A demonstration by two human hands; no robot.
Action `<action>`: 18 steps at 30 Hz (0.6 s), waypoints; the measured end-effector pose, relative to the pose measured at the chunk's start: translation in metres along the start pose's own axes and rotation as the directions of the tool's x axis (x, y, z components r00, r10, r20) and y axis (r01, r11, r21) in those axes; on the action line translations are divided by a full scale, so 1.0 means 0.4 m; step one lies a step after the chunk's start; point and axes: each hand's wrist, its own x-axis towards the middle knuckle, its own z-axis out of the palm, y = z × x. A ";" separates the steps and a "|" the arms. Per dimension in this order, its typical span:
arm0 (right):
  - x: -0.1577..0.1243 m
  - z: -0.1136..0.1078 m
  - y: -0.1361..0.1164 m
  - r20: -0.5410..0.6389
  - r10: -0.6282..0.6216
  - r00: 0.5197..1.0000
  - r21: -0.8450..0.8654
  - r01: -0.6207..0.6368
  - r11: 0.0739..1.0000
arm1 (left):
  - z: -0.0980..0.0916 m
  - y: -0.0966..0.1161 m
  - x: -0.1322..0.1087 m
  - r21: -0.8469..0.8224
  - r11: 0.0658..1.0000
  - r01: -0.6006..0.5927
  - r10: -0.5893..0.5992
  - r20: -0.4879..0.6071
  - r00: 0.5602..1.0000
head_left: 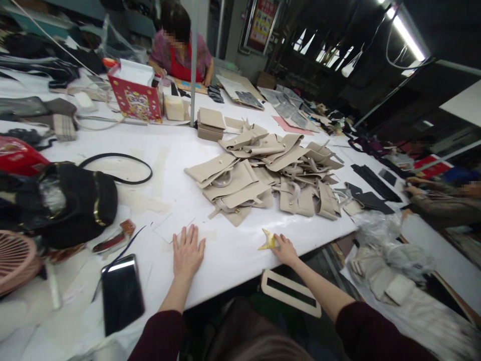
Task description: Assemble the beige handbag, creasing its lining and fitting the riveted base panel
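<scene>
My left hand point(188, 250) lies flat on the white tabletop point(165, 145), palm down with the fingers stretched out, and holds nothing. To its right, near the table's front edge, my right hand point(285, 249) has its fingers closed on a small yellow-and-white scrap point(268, 239); I cannot make out what it is made of. Beyond both hands spreads a loose heap of beige leather-like bag pieces point(240, 183) with handles and small gold studs. The heap touches neither hand.
A phone point(122, 296), a black bag point(71, 200) and a pink fan point(17, 263) are at the left. Behind the heap stand a stack of beige panels point(210, 124) and a red box point(135, 98). One person point(182, 55) sits across; another person point(447, 200) is at right.
</scene>
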 end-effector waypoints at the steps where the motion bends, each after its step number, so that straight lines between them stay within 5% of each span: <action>1: 0.004 0.008 -0.016 0.002 -0.002 1.000 -0.007 0.002 1.000 | 0.002 -0.002 0.000 -0.008 1.000 0.018 -0.019 -0.011 1.000; 11: -0.057 0.004 -0.127 -0.036 -0.287 0.957 -0.042 0.286 0.957 | 0.009 -0.015 0.001 0.012 0.995 0.100 -0.099 -0.059 0.993; 18: -0.108 0.037 -0.401 -0.056 -0.581 0.812 0.013 0.582 0.813 | -0.011 -0.019 0.012 0.043 0.980 0.195 -0.190 -0.101 0.977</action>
